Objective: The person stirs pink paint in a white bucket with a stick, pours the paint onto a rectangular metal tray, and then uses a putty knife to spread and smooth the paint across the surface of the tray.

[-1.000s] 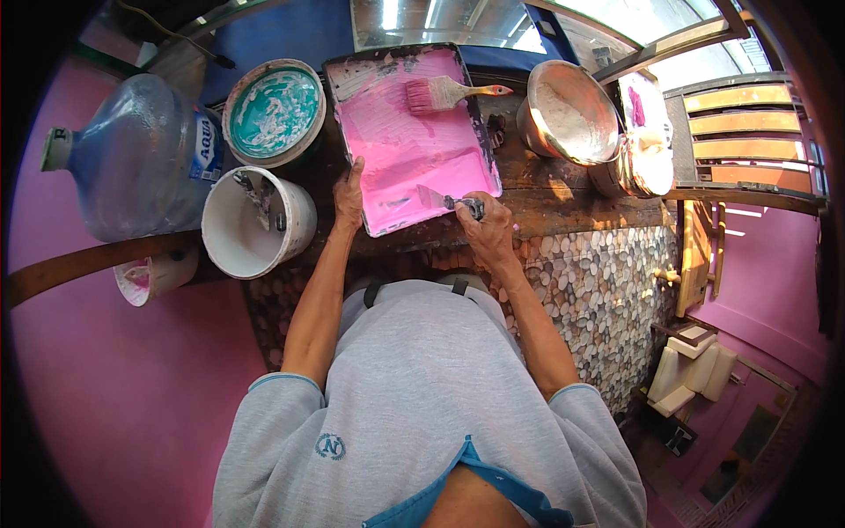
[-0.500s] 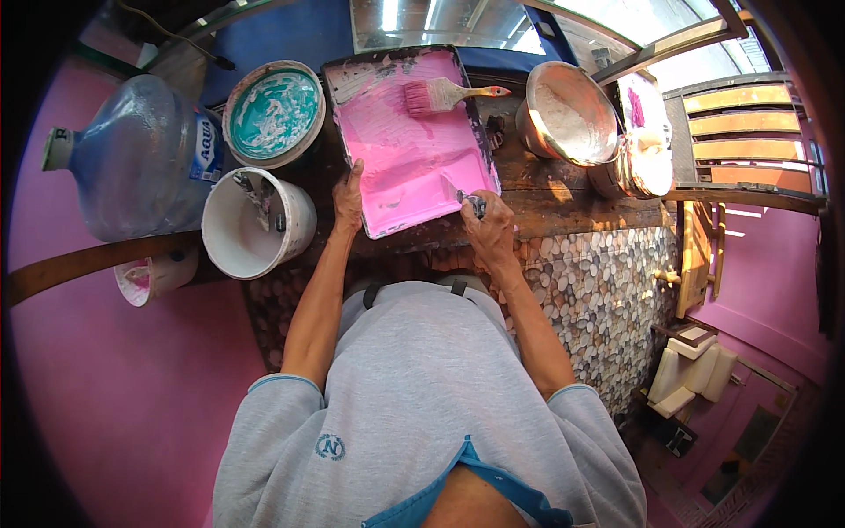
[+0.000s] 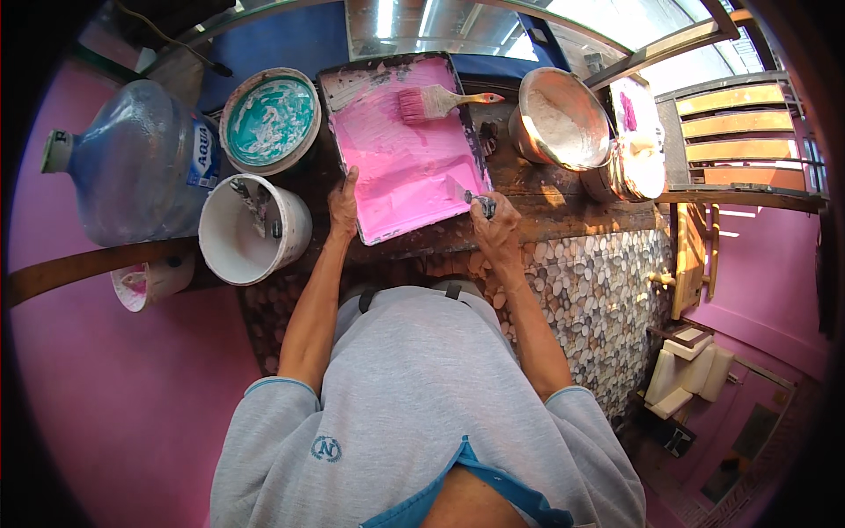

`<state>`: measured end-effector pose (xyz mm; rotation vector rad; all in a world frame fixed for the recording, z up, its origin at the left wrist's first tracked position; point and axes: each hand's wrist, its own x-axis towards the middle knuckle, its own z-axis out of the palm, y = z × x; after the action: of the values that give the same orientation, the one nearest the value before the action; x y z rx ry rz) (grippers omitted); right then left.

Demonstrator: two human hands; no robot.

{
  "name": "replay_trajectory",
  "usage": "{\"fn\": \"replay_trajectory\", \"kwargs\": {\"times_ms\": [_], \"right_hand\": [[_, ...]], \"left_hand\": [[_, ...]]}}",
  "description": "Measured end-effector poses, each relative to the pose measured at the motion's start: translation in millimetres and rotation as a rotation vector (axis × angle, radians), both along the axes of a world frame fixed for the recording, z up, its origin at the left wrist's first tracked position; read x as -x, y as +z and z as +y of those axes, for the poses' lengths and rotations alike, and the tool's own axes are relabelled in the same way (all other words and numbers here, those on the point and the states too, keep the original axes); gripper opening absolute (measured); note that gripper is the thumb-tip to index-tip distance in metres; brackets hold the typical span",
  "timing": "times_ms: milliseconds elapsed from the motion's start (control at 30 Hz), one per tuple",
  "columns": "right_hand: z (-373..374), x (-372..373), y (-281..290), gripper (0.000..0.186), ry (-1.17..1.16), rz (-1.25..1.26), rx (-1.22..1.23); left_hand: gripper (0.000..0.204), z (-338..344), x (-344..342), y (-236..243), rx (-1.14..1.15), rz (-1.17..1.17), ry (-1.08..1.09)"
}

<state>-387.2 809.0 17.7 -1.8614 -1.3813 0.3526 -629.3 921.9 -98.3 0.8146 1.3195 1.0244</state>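
A black-edged paint tray [image 3: 417,228] sits on the dark wooden bench, its inside coated with wet pink paint [image 3: 378,151]. My left hand [image 3: 344,208] grips the tray's near left edge, thumb along the rim. In my right hand [image 3: 500,231] is a putty knife [image 3: 459,191] with a dark handle, its blade over the paint at the tray's near right corner. Whether the blade touches the paint is hard to tell. Across the tray's far right part lies a wide paintbrush [image 3: 431,103] with pink bristles, its handle reaching past the rim.
Left of the tray stand a bucket with a paint-smeared teal lid [image 3: 273,119], a white bucket [image 3: 295,231] holding a tool, and a large clear water jug [image 3: 136,167]. On the right are a bucket of pale contents [image 3: 563,114] and a paint-stained container [image 3: 641,167].
My right hand has shifted slightly right with the putty knife, and more of the blade shows. My left hand keeps its hold on the tray, and the brush lies unmoved in it.
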Motion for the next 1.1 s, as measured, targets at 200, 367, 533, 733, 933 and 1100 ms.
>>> {"fn": "replay_trajectory", "kwargs": {"times_ms": [200, 367, 533, 733, 933, 1100], "right_hand": [[-2, -7, 2, 0.021, 0.044, 0.036, 0.070], [3, -15, 1, 0.020, -0.041, 0.000, 0.058], [7, -16, 4, 0.022, 0.003, -0.005, 0.052], [12, -24, 2, 0.023, 0.005, -0.059, 0.077], [16, -27, 6, 0.022, -0.021, -0.024, 0.050], [12, -28, 3, 0.019, 0.076, -0.082, 0.047]], "left_hand": [[0.064, 1, -3, 2, -0.025, -0.006, 0.030], [0.063, 0, 0, -1, -0.012, -0.001, 0.018], [0.063, -1, -1, 5, -0.020, -0.015, 0.033], [0.064, -1, -2, 13, 0.000, -0.026, 0.016], [0.064, -1, -1, 13, 0.002, -0.043, -0.001], [0.064, -2, -2, 19, 0.024, -0.046, 0.006]]}}
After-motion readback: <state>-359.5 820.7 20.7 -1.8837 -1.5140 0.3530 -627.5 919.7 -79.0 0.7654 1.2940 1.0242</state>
